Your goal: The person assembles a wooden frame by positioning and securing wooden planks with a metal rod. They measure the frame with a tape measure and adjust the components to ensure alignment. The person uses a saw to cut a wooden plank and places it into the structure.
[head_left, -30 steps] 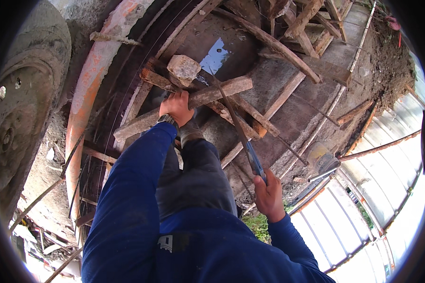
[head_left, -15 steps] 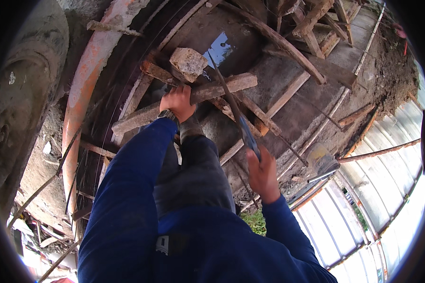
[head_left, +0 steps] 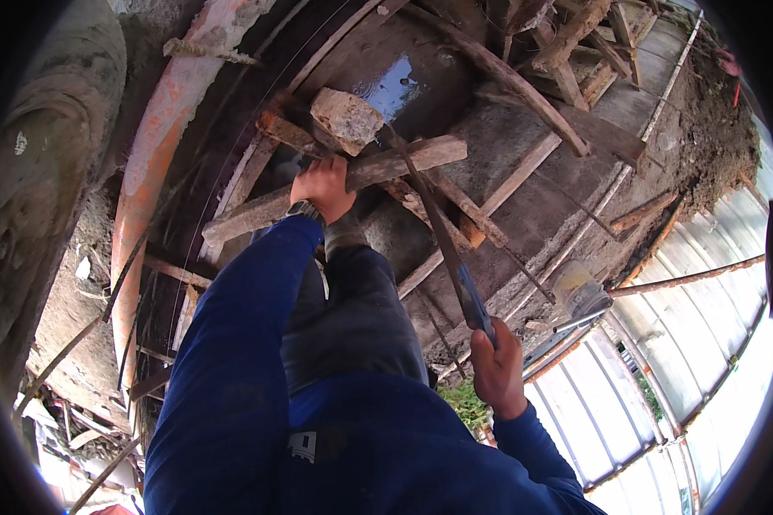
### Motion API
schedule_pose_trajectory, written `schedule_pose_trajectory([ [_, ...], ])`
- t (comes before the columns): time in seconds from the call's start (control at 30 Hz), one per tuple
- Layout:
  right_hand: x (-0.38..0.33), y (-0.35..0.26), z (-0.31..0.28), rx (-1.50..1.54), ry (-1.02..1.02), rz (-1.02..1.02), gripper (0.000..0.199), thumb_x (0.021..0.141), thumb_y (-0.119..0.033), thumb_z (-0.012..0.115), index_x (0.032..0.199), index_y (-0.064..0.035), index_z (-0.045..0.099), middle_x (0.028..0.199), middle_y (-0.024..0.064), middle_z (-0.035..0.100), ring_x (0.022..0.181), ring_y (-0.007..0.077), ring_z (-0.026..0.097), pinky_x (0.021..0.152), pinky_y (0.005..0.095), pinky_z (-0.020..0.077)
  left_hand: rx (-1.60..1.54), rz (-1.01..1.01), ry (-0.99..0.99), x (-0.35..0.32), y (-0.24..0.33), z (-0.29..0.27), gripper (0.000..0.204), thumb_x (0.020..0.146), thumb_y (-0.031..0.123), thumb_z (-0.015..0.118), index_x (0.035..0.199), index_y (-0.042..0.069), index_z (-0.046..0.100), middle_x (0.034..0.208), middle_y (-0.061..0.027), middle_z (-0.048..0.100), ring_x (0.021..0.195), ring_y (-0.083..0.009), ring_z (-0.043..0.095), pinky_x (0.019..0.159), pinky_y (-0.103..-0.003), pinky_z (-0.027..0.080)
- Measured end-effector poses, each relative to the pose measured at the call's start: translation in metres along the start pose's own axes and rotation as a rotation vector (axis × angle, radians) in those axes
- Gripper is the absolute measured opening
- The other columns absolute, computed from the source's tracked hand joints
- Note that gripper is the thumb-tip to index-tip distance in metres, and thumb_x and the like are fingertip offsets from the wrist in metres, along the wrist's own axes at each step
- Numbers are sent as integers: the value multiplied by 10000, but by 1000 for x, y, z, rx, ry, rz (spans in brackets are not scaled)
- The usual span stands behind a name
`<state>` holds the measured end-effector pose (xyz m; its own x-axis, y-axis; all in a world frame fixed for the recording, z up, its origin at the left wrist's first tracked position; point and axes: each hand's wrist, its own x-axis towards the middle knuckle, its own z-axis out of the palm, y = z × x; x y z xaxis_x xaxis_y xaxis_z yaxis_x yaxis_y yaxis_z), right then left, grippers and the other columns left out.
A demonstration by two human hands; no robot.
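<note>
A rough wooden beam [head_left: 408,157] lies slantwise in front of me, its right end rising away. My left hand [head_left: 325,184] grips it near the middle, fingers wrapped over its far edge. In my right hand [head_left: 497,369] is the handle of a hand saw [head_left: 442,230]. The long blade slants up and left from that fist and crosses the beam close to its right end. Just beyond my left hand sits a pale, chunky stone block [head_left: 347,120]. Other wood pieces lie under the beam.
Beyond the block is a puddle [head_left: 395,88]. A pile of timber [head_left: 567,60] stands at the far right. A clear plastic container [head_left: 580,292] is right of the saw, near white corrugated sheets [head_left: 704,249]. An orange-stained pipe [head_left: 159,146] runs along the left.
My right hand has drawn the saw back toward me and to the right, so less blade extends past the beam. The left hand keeps its place; the stone block shifted slightly.
</note>
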<state>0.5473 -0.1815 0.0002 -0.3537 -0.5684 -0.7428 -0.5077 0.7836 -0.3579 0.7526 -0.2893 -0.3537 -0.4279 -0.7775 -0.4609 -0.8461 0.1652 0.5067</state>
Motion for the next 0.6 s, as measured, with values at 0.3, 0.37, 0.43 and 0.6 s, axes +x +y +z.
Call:
schedule_pose_trajectory([
  [0.3, 239, -9, 107, -77, 153, -227, 416, 1048, -346, 602, 931, 53, 612, 784, 285, 627, 749, 486, 602, 693, 493, 470, 22, 29, 51, 3, 0, 6, 576, 712, 326, 841, 1204, 113, 631, 1084, -126, 700, 1039, -314, 691, 843, -470, 581],
  [0.37, 244, -26, 103, -121, 108, -187, 426, 1038, -363, 611, 1012, 63, 619, 880, 322, 663, 888, 513, 641, 782, 520, 497, -5, 15, 59, 2, -2, 7, 564, 699, 321, 847, 1180, 111, 638, 1074, -120, 700, 1023, -310, 691, 833, -466, 583],
  [0.43, 240, -28, 101, -99, 92, -177, 433, 1038, -364, 608, 1100, 64, 621, 975, 341, 683, 989, 524, 658, 854, 533, 508, -10, 7, 47, -3, -3, 5, 553, 694, 317, 847, 1164, 108, 643, 1074, -113, 700, 1021, -308, 691, 825, -460, 585],
  [0.6, 227, -10, 98, -31, 114, -314, 448, 1067, -328, 563, 1318, 42, 576, 1155, 327, 684, 1096, 502, 650, 939, 510, 503, -19, 16, 58, 2, -1, 6, 550, 696, 320, 846, 1160, 104, 646, 1088, -99, 699, 1034, -302, 690, 833, -455, 585],
])
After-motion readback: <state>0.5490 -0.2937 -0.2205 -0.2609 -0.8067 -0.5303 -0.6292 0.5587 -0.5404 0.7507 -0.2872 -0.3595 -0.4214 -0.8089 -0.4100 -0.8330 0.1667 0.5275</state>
